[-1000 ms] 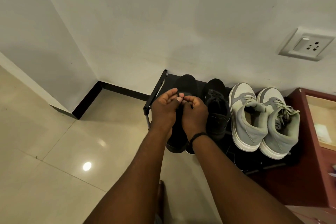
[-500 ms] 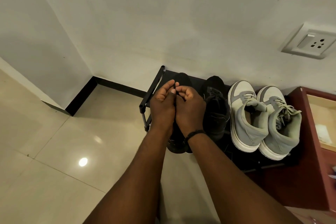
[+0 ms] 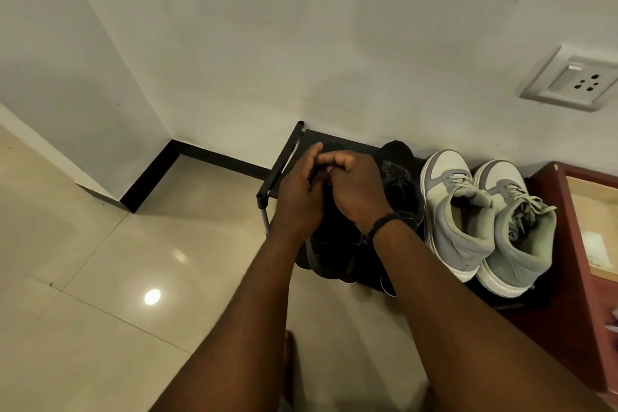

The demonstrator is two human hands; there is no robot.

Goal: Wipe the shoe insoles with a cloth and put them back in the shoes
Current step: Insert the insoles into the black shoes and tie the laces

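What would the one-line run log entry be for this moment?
stage: working inside left black shoe | left hand and right hand: together over its opening, grip unclear | grey sneakers: untouched | cloth: unseen

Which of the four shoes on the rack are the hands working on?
The leftmost black shoe; both hands cover it, unlike the other black shoe and two grey sneakers.

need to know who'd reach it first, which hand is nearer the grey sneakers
Right. The right hand sits over the black shoes, which stand next to the grey sneakers. The left hand is further away, on the far side of the right hand.
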